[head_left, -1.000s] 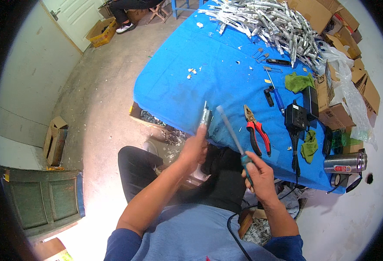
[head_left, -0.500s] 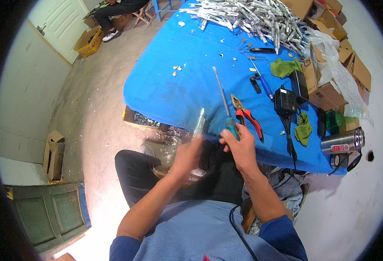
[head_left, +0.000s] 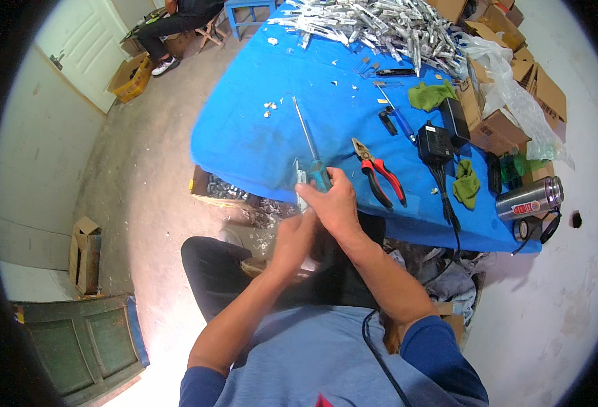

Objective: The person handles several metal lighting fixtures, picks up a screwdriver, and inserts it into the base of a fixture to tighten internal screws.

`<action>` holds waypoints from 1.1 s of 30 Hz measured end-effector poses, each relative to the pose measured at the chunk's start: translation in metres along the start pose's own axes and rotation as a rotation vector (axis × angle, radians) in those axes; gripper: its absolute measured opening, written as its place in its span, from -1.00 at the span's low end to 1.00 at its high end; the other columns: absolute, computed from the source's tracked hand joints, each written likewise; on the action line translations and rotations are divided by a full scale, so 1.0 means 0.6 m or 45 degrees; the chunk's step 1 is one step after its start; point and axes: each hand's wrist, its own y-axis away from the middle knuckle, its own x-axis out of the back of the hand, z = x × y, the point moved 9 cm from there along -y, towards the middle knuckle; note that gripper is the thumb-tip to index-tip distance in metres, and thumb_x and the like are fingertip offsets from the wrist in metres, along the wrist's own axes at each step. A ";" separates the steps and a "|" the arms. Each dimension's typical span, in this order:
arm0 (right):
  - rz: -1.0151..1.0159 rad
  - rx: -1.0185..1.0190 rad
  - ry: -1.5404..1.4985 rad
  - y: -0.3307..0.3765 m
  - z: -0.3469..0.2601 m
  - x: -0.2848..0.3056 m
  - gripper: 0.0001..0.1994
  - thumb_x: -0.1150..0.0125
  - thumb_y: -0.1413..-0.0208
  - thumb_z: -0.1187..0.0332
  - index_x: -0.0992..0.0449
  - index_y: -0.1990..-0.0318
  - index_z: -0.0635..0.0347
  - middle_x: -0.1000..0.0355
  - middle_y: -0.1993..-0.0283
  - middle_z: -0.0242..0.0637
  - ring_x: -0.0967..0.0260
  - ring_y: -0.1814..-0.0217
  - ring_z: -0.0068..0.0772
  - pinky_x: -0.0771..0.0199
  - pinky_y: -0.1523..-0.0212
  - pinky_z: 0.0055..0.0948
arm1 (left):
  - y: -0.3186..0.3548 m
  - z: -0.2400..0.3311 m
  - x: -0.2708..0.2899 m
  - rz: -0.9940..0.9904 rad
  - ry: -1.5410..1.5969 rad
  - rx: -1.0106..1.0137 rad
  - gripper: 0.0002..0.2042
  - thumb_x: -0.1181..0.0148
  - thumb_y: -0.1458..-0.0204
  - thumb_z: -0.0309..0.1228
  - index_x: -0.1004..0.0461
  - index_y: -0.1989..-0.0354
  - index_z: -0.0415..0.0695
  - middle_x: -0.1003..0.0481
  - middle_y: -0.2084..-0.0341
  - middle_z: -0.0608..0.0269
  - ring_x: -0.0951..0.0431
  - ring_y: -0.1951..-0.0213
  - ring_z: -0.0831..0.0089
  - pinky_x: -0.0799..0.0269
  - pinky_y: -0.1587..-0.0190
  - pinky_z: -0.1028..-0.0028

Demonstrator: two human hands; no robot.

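Red-handled pliers (head_left: 379, 171) lie right of the hands on the blue tabletop (head_left: 258, 129). Right hand (head_left: 335, 203) clenched on screwdriver (head_left: 310, 149) handle, shaft over tabletop edge; left hand (head_left: 293, 239) grips small metal part (head_left: 302, 184).

long screwdriver (head_left: 310, 150), teal handle, shaft pointing away over blue table (head_left: 258, 129)

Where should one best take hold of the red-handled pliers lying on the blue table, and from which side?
Grip the red-handled pliers by the two red handles, probably from the near table edge, to the right of the right hand. The handles point toward the person and lie slightly apart, while the metal jaws point away across the blue table.
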 end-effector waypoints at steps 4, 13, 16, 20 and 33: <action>0.018 0.090 0.007 -0.016 0.018 -0.006 -0.51 -0.43 0.16 0.33 -0.43 0.09 0.42 -0.49 0.25 -0.22 -0.42 0.24 -0.52 -0.44 0.22 -0.51 | -0.017 -0.009 -0.004 -0.012 -0.206 -0.190 -0.53 0.02 -0.23 -0.06 -0.32 0.64 -0.14 -0.25 0.75 0.45 -0.18 0.68 0.66 -0.05 0.64 0.54; -0.364 -0.229 -0.987 0.007 0.028 -0.026 -0.63 -0.22 -0.03 0.47 -0.35 -0.01 0.35 -0.47 0.18 -0.14 -0.47 0.21 -0.41 -0.50 0.24 -0.46 | -0.003 -0.025 -0.025 -0.290 0.211 0.144 -0.58 -0.03 -0.18 0.01 -0.37 0.50 -0.11 -0.16 0.72 0.49 -0.10 0.67 0.66 0.05 0.63 0.58; -0.479 -0.330 -1.207 0.029 0.012 -0.026 -0.65 -0.18 -0.06 0.44 -0.34 -0.02 0.31 -0.47 0.14 -0.12 -0.48 0.19 -0.35 -0.52 0.23 -0.44 | 0.001 -0.021 -0.026 -0.366 0.304 0.178 -0.56 0.02 -0.18 0.06 -0.38 0.41 -0.12 -0.17 0.69 0.46 -0.10 0.65 0.64 0.07 0.63 0.59; -0.442 -0.383 -1.287 0.039 0.025 -0.024 -0.67 -0.14 -0.09 0.41 -0.35 -0.01 0.27 -0.47 0.12 -0.15 -0.47 0.17 -0.37 -0.48 0.25 -0.47 | -0.004 -0.027 -0.030 -0.424 0.256 0.148 -0.52 0.10 -0.19 0.10 -0.38 0.29 -0.14 -0.20 0.67 0.44 -0.13 0.63 0.63 0.03 0.62 0.59; -0.335 -0.497 -1.456 0.045 0.041 -0.007 -0.69 -0.05 -0.12 0.43 -0.32 -0.02 0.27 -0.47 0.14 -0.12 -0.47 0.14 -0.31 -0.52 0.15 -0.36 | -0.015 -0.006 -0.042 -0.426 0.074 0.120 -0.51 0.08 -0.18 0.10 -0.41 0.40 -0.14 -0.29 0.69 0.38 -0.23 0.65 0.61 -0.11 0.60 0.60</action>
